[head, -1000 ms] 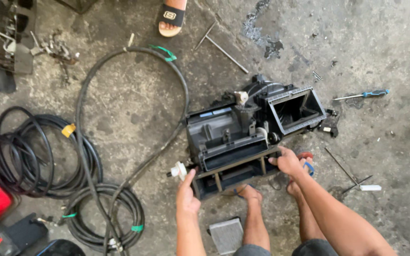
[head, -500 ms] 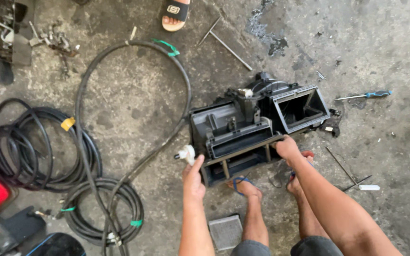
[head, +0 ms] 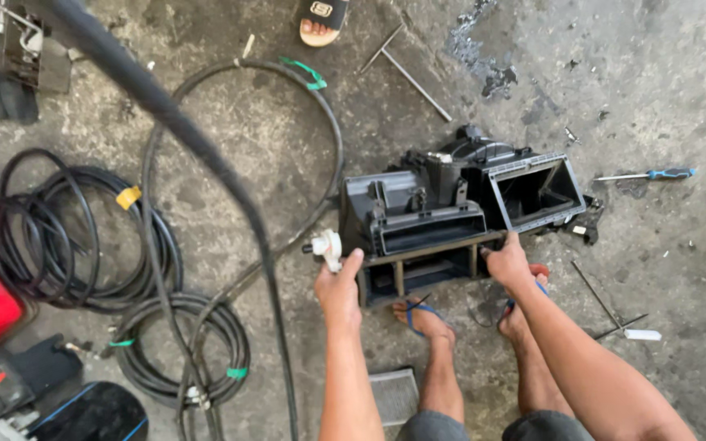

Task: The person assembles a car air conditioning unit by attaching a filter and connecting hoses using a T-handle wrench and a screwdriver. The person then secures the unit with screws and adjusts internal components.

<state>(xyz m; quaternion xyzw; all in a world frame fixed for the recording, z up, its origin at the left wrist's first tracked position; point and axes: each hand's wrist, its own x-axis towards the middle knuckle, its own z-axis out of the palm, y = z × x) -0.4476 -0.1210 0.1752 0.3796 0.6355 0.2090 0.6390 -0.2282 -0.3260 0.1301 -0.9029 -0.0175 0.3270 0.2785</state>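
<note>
Clutching opposite ends of the black housing, left hand and right hand grip it.

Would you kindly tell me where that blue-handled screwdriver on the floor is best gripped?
Take the screwdriver by its blue handle at the right-hand end, coming from above. It lies flat and alone on the concrete floor, the thin metal shaft pointing left toward the black housing, so the thicker handle offers the surer hold.
</note>
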